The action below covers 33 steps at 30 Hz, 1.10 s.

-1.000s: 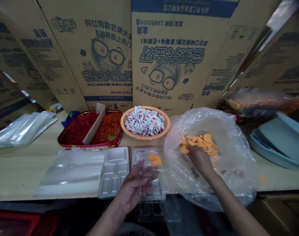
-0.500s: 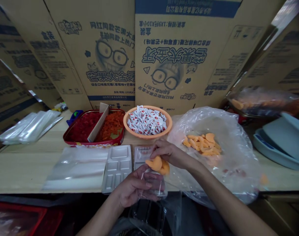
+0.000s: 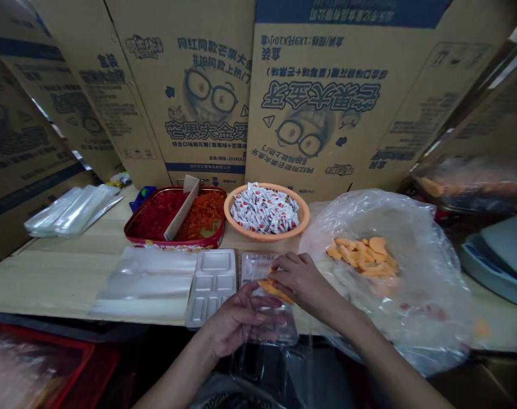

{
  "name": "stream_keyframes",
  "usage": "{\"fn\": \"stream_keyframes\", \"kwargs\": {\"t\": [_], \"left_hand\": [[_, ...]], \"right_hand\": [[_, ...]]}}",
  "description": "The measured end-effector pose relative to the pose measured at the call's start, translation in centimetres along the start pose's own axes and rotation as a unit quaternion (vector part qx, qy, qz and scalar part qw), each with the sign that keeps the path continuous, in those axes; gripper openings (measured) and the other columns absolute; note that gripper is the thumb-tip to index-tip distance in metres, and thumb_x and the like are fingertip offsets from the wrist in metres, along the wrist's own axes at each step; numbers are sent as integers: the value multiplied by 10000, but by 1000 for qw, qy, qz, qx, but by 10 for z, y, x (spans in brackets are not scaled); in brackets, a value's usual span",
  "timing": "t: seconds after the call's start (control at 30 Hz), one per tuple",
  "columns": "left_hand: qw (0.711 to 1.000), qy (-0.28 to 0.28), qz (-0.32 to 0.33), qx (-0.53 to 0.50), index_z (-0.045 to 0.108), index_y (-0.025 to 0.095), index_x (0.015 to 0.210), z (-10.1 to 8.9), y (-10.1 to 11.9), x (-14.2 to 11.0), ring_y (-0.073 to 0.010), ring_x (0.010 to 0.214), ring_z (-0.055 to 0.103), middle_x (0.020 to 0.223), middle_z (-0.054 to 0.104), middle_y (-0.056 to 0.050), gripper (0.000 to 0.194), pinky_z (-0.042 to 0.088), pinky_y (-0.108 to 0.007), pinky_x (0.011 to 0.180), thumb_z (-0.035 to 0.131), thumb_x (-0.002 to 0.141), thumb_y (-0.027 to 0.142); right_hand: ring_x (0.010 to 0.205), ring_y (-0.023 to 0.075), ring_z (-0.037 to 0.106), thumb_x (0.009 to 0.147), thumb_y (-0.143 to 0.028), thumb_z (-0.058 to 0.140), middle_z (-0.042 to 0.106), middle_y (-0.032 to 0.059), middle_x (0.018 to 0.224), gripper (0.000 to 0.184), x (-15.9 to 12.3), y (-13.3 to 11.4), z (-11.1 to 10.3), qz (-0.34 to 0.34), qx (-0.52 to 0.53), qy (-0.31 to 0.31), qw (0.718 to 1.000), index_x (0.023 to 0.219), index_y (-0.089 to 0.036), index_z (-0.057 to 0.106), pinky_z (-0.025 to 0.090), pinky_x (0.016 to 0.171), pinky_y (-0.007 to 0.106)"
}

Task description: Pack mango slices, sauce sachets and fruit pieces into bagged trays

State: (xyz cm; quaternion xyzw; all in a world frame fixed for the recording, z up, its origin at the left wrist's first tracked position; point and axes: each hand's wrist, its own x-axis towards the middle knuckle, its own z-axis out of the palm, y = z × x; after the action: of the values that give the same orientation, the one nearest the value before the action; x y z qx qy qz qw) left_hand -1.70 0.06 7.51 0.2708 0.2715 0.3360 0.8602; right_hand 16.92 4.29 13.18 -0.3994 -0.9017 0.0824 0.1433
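My left hand [image 3: 236, 321] is closed around a thin clear plastic piece that looks like a compartment tray [image 3: 267, 360], whose lower part hangs past the table's front edge. Above the left fingertips, my right hand [image 3: 303, 281] is closed on orange candy pieces [image 3: 275, 288]; its fingers cover part of them. The left fingers touch or nearly touch these pieces. Behind the hands lies another clear compartment tray [image 3: 253, 261], partly hidden. Left of it is a stack of empty-looking compartment trays [image 3: 211, 287]. More orange candy pieces [image 3: 364, 255] lie on a clear plastic bag [image 3: 424, 267] to the right.
An orange bowl [image 3: 305, 218] of small white sachets stands behind the trays. Beside it, a red tin [image 3: 173, 244] holds red and orange bits, split by a cardboard strip. Clear bags [image 3: 147, 284] lie at left. Cardboard boxes [image 3: 318, 68] wall off the back; pale blue basins [image 3: 488, 261] sit right.
The right hand has turned and closed further over the orange candy pieces, hiding more of them. The scene has shifted rightward in view as the head moved.
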Motion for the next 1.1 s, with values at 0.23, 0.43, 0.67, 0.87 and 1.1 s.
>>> {"fn": "stream_keyframes", "kwargs": {"t": [0.23,0.43,0.67,0.87,1.1], "left_hand": [[999,-2,-12,-32,437,234,1185,0,-3,2,-292,994,603,1096,596,-77,605,510,-347,711,568,645,-4],[999,20,13,-43,419,248,1214,-7,3,-5,-314,1028,584,1126,587,-82,633,513,-348,717,577,653,2],[998,38,34,-34,418,238,1222,-12,6,-6,-299,984,607,1126,583,-101,656,524,-335,669,614,637,17],[998,43,29,-41,419,243,1232,-16,5,-8,-300,1007,596,1146,579,-94,657,514,-343,703,602,644,14],[998,42,39,-40,400,258,1250,-27,8,-12,-299,1024,584,1145,579,-75,663,513,-353,712,584,658,23]], "right_hand": [[912,182,518,826,-115,487,563,92,972,190,6,4,24,-35,94,72,992,971,-175,594,453,731,298],[960,185,524,852,-210,501,565,84,1010,174,-3,12,25,0,123,132,984,1019,-198,547,436,773,316],[824,208,530,793,-268,609,622,48,841,69,-3,0,15,84,-58,36,994,809,-210,642,289,687,339],[861,205,505,823,-227,567,592,51,894,101,2,-1,19,91,-55,-3,994,853,-252,661,251,682,324],[839,178,480,857,-178,499,591,9,846,210,11,-9,23,-4,7,-29,1000,834,-312,658,240,700,324]]}}
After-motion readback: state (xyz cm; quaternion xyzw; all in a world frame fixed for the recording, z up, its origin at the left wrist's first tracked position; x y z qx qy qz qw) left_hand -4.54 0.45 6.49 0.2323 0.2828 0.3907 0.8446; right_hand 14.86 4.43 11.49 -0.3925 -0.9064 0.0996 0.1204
